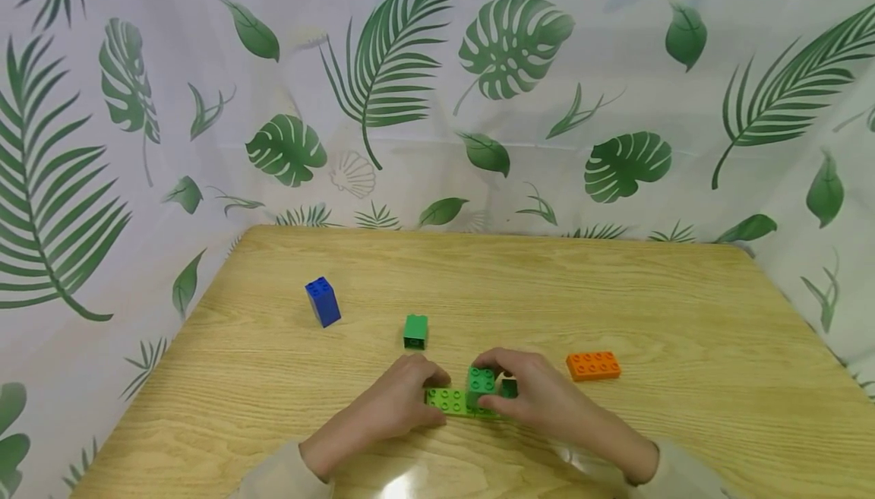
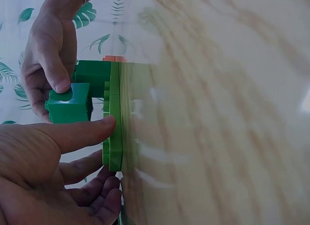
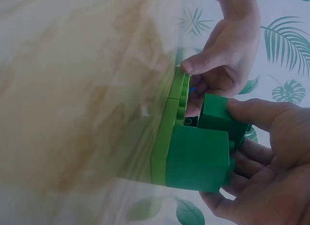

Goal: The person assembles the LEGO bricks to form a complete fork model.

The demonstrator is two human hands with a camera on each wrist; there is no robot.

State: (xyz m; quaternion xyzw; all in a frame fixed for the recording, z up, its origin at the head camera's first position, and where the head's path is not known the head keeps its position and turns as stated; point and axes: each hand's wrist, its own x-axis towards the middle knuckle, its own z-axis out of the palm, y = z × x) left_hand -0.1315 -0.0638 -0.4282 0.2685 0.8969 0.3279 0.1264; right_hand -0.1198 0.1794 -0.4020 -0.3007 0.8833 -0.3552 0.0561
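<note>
Two lime green bricks (image 1: 447, 400) lie end to end in a low strip on the table. Thumb and fingers of my left hand (image 1: 409, 396) hold the strip at its left end. My right hand (image 1: 536, 391) pinches a green brick (image 1: 481, 382) by its sides, studs up, over the strip. In the right wrist view this brick's underside is raised above the lime studs. A second green brick (image 3: 197, 157) sits on the strip's right end, beside the held one; in the head view the right hand covers most of it.
Beyond the hands a loose green brick (image 1: 415, 331) lies on its side. Farther back at left stands a tall blue brick (image 1: 323, 301). An orange brick (image 1: 593, 365) lies right of the right hand. A leaf-print curtain (image 1: 410, 104) borders the wooden table (image 1: 683, 301).
</note>
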